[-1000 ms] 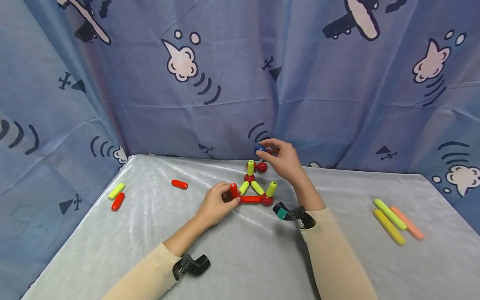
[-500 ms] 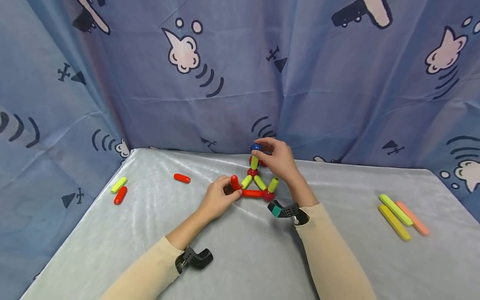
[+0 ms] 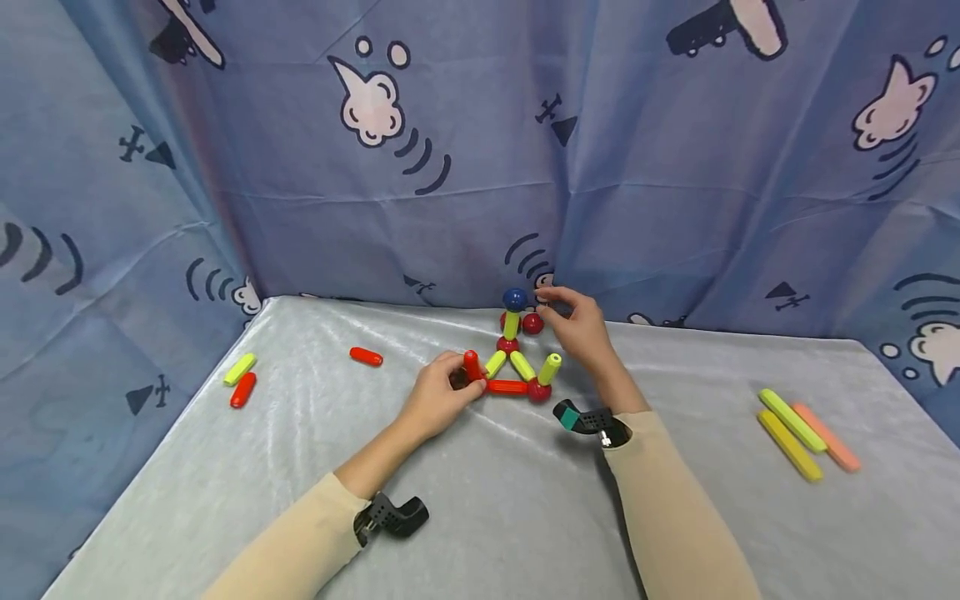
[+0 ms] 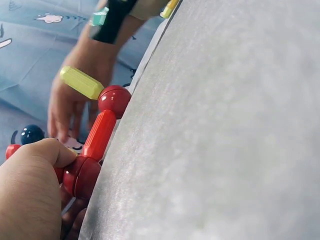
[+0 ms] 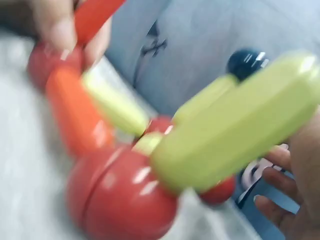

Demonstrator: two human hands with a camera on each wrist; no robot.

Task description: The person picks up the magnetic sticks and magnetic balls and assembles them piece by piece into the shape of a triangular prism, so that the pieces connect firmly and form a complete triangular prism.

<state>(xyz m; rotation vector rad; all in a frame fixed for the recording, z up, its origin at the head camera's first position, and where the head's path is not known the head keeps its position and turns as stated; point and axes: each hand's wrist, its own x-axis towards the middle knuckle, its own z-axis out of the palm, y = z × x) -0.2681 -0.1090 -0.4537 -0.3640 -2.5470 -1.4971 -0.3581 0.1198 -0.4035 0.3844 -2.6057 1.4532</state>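
A triangle of magnetic sticks and red balls lies on the table, a red stick (image 3: 507,387) along its front side. Uprights rise from its corners: a red stick (image 3: 472,365) at left, a yellow-green stick (image 3: 550,369) at right, another yellow-green stick (image 3: 512,325) at the back. On top of the back upright sits a blue ball (image 3: 515,300). My left hand (image 3: 437,392) pinches the red ball (image 4: 82,177) at the left corner. Just right of the blue ball, apart from it, my right hand (image 3: 581,325) holds nothing, its fingers loosely bent.
Behind the triangle lie a loose red ball (image 3: 533,323) and another partly hidden one. A red stick (image 3: 366,357) lies left of the left hand. Farther left are a yellow-green stick (image 3: 240,369) and a red stick (image 3: 243,390). Longer sticks (image 3: 791,446) lie at right.
My right hand brought the blue ball left onto the back upright stick, let it go and drew back to the right. The left hand keeps its grip at the left corner.
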